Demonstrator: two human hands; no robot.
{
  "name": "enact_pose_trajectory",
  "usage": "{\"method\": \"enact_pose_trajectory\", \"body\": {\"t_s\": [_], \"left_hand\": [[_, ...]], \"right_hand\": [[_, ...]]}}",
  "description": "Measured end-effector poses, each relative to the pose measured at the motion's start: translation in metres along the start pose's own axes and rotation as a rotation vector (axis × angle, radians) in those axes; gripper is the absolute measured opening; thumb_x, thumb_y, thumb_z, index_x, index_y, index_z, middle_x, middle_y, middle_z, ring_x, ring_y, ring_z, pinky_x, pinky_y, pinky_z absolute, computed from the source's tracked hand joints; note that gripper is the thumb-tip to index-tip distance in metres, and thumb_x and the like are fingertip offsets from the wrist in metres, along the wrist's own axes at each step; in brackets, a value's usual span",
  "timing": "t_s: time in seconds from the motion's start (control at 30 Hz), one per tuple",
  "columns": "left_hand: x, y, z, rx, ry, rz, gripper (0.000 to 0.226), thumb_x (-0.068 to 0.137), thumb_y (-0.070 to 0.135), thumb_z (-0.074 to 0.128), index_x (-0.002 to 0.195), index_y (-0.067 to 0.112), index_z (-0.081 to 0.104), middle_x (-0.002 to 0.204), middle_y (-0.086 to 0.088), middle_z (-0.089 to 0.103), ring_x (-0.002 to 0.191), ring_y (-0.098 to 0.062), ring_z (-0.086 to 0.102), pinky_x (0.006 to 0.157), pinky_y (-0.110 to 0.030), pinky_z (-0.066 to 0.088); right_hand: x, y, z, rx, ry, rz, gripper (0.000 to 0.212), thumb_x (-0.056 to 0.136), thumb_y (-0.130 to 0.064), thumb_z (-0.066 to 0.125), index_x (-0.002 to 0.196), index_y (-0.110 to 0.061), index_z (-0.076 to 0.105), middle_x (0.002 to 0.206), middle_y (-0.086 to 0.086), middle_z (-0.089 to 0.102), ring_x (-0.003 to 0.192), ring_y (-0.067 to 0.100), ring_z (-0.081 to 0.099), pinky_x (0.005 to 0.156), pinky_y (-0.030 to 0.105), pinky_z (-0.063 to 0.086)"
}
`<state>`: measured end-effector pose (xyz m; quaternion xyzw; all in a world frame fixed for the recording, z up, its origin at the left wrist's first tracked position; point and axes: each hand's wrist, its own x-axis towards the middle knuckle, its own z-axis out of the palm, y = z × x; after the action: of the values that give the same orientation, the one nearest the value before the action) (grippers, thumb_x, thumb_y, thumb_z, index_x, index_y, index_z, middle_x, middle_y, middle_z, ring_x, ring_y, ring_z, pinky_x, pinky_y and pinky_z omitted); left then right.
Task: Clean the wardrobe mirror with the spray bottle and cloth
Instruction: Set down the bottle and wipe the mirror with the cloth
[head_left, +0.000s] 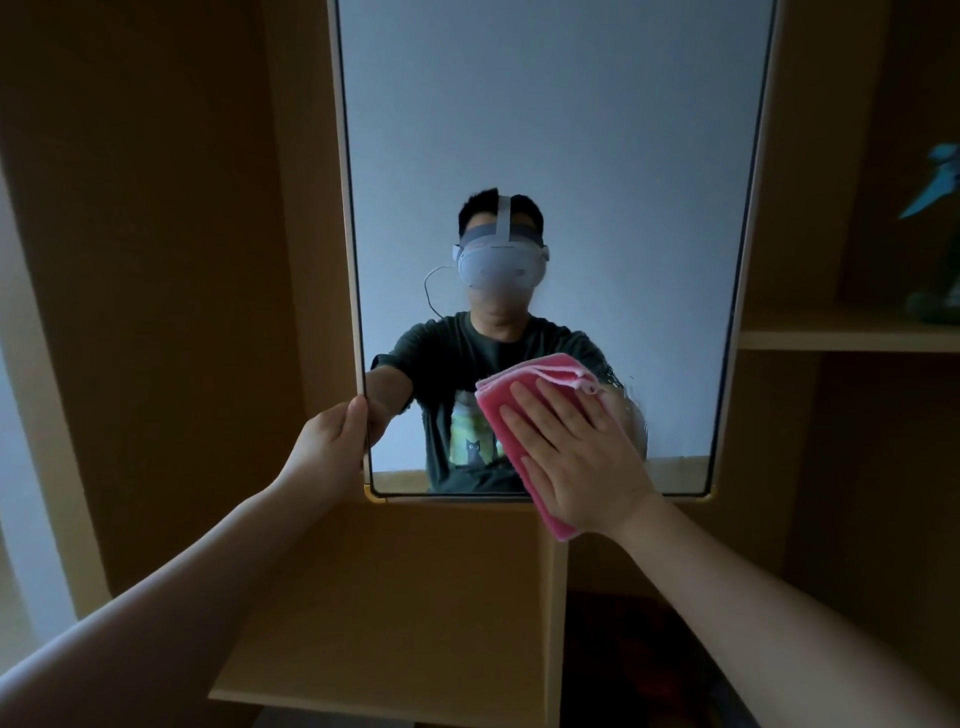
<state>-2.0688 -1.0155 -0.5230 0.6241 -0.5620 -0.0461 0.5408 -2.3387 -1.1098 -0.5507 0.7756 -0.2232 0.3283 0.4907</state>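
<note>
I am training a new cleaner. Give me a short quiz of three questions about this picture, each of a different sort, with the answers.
1. True or false: the right hand presses the pink cloth flat against the mirror.
2. The left hand grips: (A) nothing, (B) the mirror's left edge, (C) the cloth.
3. Fill in: wet streaks show on the glass to the ___ of the cloth.
Key: 1 true; 2 B; 3 right.

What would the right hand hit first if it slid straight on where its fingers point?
Flat on the pink cloth, the right hand points up-left along the mirror. The way looks free; first obstacle is probably the left frame.
</note>
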Motion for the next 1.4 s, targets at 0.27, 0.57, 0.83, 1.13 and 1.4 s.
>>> {"method": "enact_pose_trajectory", "body": {"t_s": [0.27, 0.57, 0.83, 1.13, 1.4], "left_hand": [[0.000, 0.000, 0.000, -0.001, 0.002, 0.040, 0.047, 0.103, 0.032, 0.028, 0.084, 0.009, 0.064, 0.082, -0.022, 0.066, 0.078, -0.036, 0.061, 0.063, -0.035, 0.045], [0.000, -0.002, 0.001, -0.009, 0.004, 0.048, 0.047, 0.103, 0.032, 0.028, 0.075, 0.015, 0.062, 0.075, -0.017, 0.064, 0.065, -0.024, 0.056, 0.058, -0.031, 0.043], [-0.002, -0.003, 0.001, -0.016, 0.008, 0.059, 0.046, 0.103, 0.032, 0.029, 0.069, 0.020, 0.059, 0.063, -0.004, 0.056, 0.057, -0.017, 0.051, 0.052, -0.029, 0.040], [-0.001, -0.004, 0.000, -0.028, 0.002, 0.068, 0.047, 0.104, 0.032, 0.029, 0.070, 0.019, 0.060, 0.064, -0.006, 0.057, 0.059, -0.019, 0.053, 0.055, -0.029, 0.042], [0.003, -0.007, -0.004, -0.017, -0.038, 0.051, 0.048, 0.103, 0.034, 0.030, 0.072, 0.017, 0.063, 0.075, -0.022, 0.063, 0.069, -0.035, 0.061, 0.064, -0.045, 0.054]], "right_hand": [[0.012, 0.057, -0.017, -0.041, -0.004, 0.083, 0.060, 0.102, -0.039, 0.023, 0.154, -0.010, 0.018, 0.161, 0.015, 0.013, 0.149, 0.034, 0.009, 0.120, 0.054, 0.007], [0.018, 0.106, -0.024, -0.084, 0.044, 0.321, 0.061, 0.100, -0.041, 0.024, 0.155, -0.020, 0.008, 0.161, 0.008, 0.008, 0.149, 0.032, 0.007, 0.120, 0.053, 0.007], [0.013, 0.104, -0.023, -0.079, 0.063, 0.473, 0.060, 0.102, -0.043, 0.019, 0.155, -0.017, 0.010, 0.161, 0.012, 0.013, 0.149, 0.034, 0.006, 0.121, 0.051, 0.006], [-0.031, 0.062, -0.009, -0.026, 0.040, 0.609, 0.061, 0.102, -0.041, 0.020, 0.155, -0.014, 0.007, 0.160, 0.011, 0.006, 0.149, 0.031, 0.000, 0.121, 0.048, 0.001], [-0.054, 0.003, 0.006, 0.046, 0.026, 0.801, 0.062, 0.102, -0.039, 0.017, 0.154, -0.011, 0.001, 0.159, 0.015, 0.005, 0.148, 0.036, 0.004, 0.120, 0.053, 0.006]]}}
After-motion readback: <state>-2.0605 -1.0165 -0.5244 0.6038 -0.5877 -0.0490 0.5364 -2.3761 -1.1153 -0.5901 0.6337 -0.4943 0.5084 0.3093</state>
